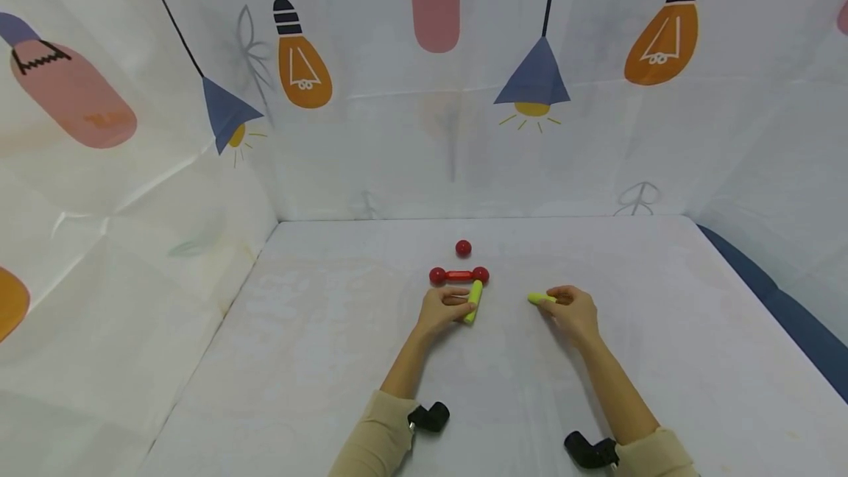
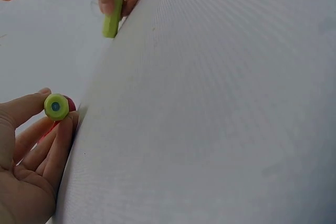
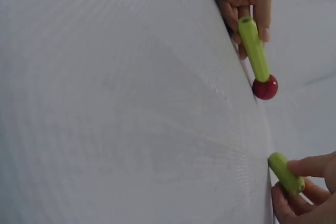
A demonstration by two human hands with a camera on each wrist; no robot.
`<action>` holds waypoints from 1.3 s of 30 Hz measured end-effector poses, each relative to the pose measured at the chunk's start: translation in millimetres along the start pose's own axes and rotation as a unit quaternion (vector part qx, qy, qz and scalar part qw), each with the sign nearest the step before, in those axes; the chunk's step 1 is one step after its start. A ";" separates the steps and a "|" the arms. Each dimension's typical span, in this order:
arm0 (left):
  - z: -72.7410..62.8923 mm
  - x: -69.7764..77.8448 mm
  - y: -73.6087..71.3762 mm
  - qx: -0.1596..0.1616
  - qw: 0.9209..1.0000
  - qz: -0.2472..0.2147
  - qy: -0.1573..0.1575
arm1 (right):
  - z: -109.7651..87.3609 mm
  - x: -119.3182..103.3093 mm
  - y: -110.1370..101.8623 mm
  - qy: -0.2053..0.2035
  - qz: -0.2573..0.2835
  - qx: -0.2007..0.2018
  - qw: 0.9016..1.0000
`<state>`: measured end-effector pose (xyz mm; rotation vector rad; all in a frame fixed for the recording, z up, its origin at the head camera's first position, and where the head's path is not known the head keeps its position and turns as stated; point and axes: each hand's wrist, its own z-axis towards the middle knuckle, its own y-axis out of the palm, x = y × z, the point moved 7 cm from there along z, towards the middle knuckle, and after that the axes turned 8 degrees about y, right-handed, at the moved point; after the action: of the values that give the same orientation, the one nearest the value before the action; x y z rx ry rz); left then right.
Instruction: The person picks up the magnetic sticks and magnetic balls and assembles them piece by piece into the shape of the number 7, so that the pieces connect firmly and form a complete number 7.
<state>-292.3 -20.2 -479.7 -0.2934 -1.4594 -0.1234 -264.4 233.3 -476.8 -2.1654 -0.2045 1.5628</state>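
On the desk (image 1: 318, 359), the left hand (image 1: 445, 309) pinches a green stick (image 1: 473, 302) whose tip meets a red ball (image 1: 481, 275), 1 of 2 at the ends of a red bar (image 1: 458, 275); I cannot tell whether they are joined. Well apart from it, the right hand (image 1: 576, 315) pinches a second stick (image 1: 539, 299). A sideways push could swing the unbraced bar, and a nudge might roll the loose ball (image 1: 463, 248) away. Both sticks look lime-green and faceted, with a dark spot in the end.

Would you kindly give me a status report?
Left grip holds lime rod, end at joined red ball. Right grip holds second lime rod, apart. Loose red ball beyond, not between grips.
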 end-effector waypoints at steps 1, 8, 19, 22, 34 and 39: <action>0.2 -0.4 0.0 0.001 1.000 0.004 0.001 | -0.4 -1.4 0.0 -0.011 -0.019 0.004 1.000; 6.8 -18.9 -0.1 0.011 1.000 0.012 -0.003 | -1.2 -11.0 6.4 -0.084 -0.110 0.014 0.990; 6.5 -19.7 0.2 0.012 1.000 0.014 -0.011 | -5.3 -16.9 16.3 -0.095 -0.140 -0.048 0.984; 5.7 -18.4 0.1 0.009 1.000 0.013 -0.003 | -5.8 -13.6 18.9 -0.071 -0.096 -0.081 0.990; 6.8 -17.4 0.6 0.010 1.000 0.013 0.009 | -11.1 -3.5 29.6 0.034 0.081 -0.169 0.982; 1.1 -0.9 0.5 0.007 1.000 0.006 0.014 | -15.5 -3.0 39.4 0.040 0.136 -0.206 0.968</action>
<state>-293.3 -19.5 -480.5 -0.2877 -1.4291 -0.1069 -256.7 193.1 -487.9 -2.6706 -0.2307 1.6934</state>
